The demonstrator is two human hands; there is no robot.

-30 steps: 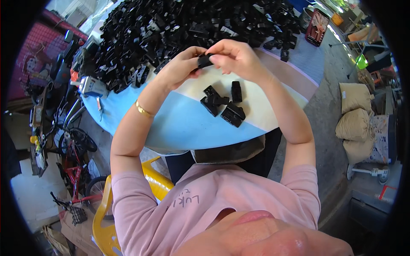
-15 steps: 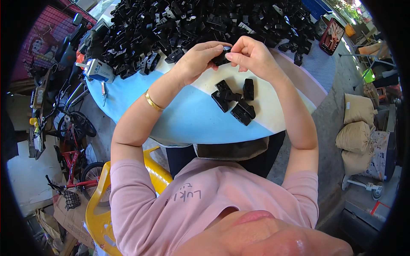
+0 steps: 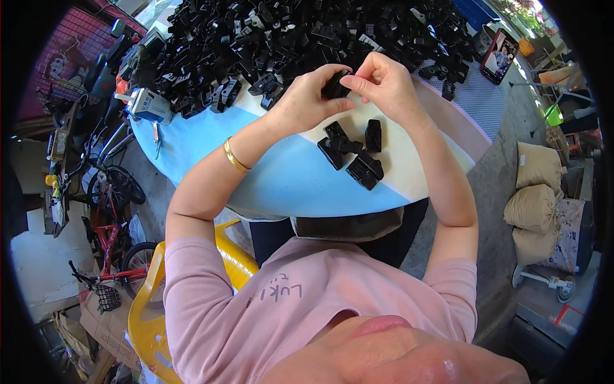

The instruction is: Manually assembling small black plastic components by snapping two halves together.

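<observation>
Black part (image 3: pixel 335 88) is sitting between both hands, above the table (image 3: pixel 275 179), nr. the big black pile (image 3: pixel 256 38). L hand (image 3: pixel 304 99) is clasping it, thumb below; R hand (image 3: pixel 388 80) is apparently pinching its R edge, thumb & finger pressing together, exact contact partly hidden. Step is prob. two-handed handling of one pc.; next move is likely calling for a steady L hold & fine R fingertip control. Loose parts (image 3: pixel 364 169) are lying nearer the body. White-blue box (image 3: pixel 150 106) is sitting at table's L, contents unclear; tan sacks (image 3: pixel 536 165) are slumping at R, contents hidden.
</observation>
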